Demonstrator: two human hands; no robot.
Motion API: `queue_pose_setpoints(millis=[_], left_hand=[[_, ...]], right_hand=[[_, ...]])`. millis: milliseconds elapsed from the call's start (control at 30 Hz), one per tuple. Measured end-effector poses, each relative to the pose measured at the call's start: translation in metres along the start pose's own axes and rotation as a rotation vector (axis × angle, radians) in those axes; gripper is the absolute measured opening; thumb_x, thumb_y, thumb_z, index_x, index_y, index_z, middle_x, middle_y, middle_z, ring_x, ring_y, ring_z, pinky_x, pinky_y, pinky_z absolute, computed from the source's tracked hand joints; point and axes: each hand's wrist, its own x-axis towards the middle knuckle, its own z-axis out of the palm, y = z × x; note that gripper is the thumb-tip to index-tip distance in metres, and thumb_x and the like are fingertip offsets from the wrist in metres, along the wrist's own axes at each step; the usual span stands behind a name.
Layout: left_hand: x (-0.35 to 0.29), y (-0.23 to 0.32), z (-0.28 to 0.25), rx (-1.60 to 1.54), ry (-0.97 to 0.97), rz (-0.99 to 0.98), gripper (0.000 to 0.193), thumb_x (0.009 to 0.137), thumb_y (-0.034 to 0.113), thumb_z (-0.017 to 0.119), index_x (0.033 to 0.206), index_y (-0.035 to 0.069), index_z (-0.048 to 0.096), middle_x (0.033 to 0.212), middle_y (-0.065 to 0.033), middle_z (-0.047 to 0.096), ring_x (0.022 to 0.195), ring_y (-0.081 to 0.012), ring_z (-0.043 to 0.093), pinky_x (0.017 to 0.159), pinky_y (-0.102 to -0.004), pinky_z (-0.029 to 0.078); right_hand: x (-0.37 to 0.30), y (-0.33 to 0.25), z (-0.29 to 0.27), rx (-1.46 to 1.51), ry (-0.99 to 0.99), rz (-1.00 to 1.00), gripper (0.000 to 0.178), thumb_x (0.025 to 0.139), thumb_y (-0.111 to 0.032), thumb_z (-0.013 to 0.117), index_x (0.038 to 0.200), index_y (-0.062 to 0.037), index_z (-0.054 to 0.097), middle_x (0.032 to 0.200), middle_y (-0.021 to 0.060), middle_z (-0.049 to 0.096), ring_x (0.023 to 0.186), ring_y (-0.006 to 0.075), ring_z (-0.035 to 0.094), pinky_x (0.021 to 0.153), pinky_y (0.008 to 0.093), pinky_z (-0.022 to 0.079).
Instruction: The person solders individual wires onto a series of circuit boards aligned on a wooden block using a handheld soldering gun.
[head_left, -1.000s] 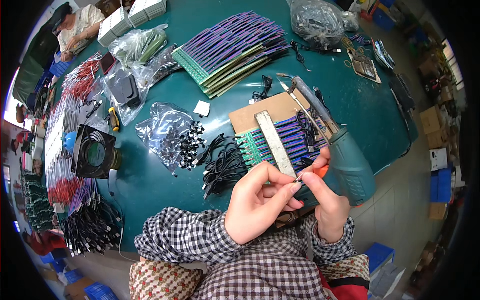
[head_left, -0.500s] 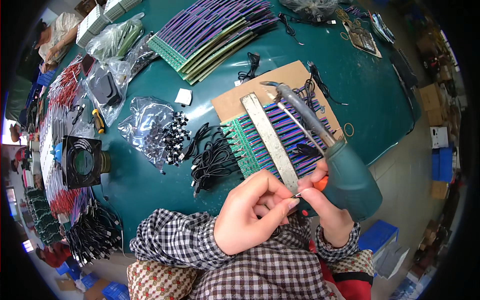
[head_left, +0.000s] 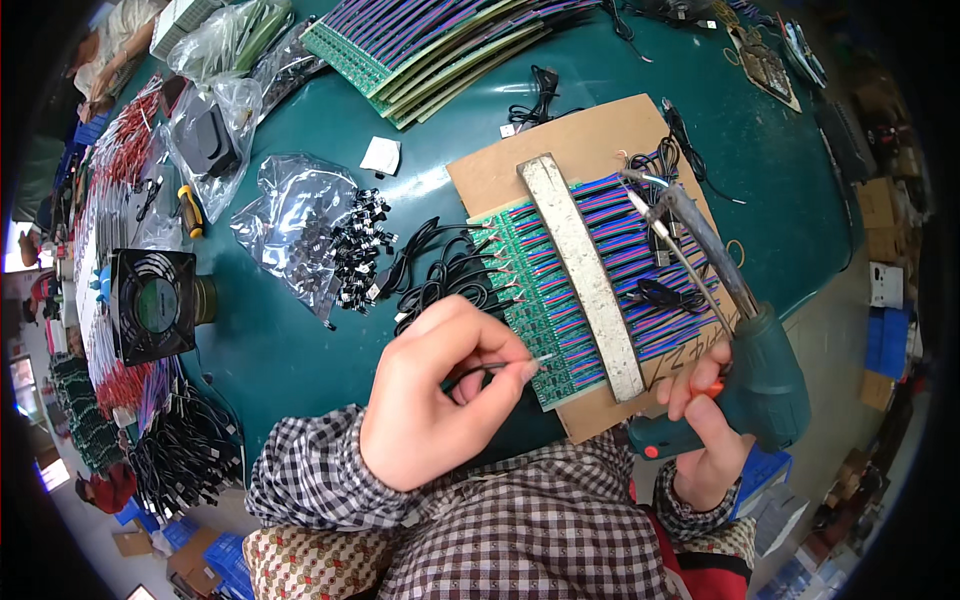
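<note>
My left hand [head_left: 425, 400] pinches a thin black cable [head_left: 478, 370] between thumb and forefinger. The cable's pale end pokes past the fingertips, over the near left edge of a green circuit board panel [head_left: 515, 300]. My right hand [head_left: 712, 445] grips a teal soldering gun [head_left: 768, 375] with an orange trigger. Its metal barrel slants up and left, so the tip hangs over the far right part of the panel. A worn metal bar [head_left: 582, 280] lies across the panel's colored wires. Black cables [head_left: 445, 268] join the panel's left edge.
Cardboard [head_left: 480, 172] lies under the panel. Left of it are a pile of small black connectors [head_left: 362, 250], a clear plastic bag [head_left: 290, 205], a black fan [head_left: 155, 305] and a yellow-handled screwdriver [head_left: 190, 212]. Stacked panels [head_left: 400, 90] stand at the back; another person [head_left: 110, 60] sits far left.
My hands have parted: the left has moved left with the cable to the panel's edge, the right has gone right and down with the soldering gun. The view has shifted slightly.
</note>
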Motion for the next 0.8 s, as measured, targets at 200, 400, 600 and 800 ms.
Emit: queue_pose_setpoints(millis=[200,400,600,800], left_hand=[[0.018,0.011,-0.014,0.139,-0.049,0.015,0.011,0.077,-0.005,0.071,0.081,0.001,0.063,0.081,0.0001,0.053,0.059,-0.0016,0.041,0.052,-0.0175,0.034],[0.038,-0.005,-0.014,0.256,-0.114,0.004,0.010,0.076,0.001,0.070,0.079,-0.001,0.061,0.076,-0.0011,0.054,0.059,-0.0055,0.046,0.053,-0.0227,0.039],[0.047,-0.015,-0.011,0.284,-0.066,0.016,0.010,0.074,0.002,0.070,0.079,0.000,0.061,0.076,-0.0026,0.055,0.062,-0.0065,0.051,0.055,-0.0223,0.043],[0.047,-0.013,-0.006,0.356,-0.037,0.030,0.011,0.073,0.003,0.070,0.078,0.000,0.060,0.075,-0.0047,0.054,0.061,-0.0110,0.054,0.054,-0.0251,0.045]], right_hand=[[-0.020,0.000,-0.019,0.047,-0.089,0.046,0.044,0.088,-0.024,0.068,0.117,0.0018,0.048,0.094,0.0101,0.055,0.076,0.0237,0.062,0.075,0.0427,0.051],[-0.033,-0.002,-0.025,0.119,-0.109,0.166,0.048,0.091,-0.033,0.067,0.116,0.0041,0.049,0.103,0.0166,0.058,0.092,0.0306,0.066,0.082,0.0472,0.058],[-0.042,-0.004,-0.030,-0.020,-0.096,0.252,0.049,0.089,-0.031,0.070,0.116,0.0054,0.051,0.112,0.0214,0.058,0.112,0.0317,0.060,0.091,0.0492,0.056],[-0.046,-0.002,-0.025,-0.189,-0.058,0.260,0.054,0.088,-0.039,0.070,0.110,0.0062,0.051,0.099,0.0199,0.059,0.088,0.0315,0.068,0.074,0.0386,0.062]])
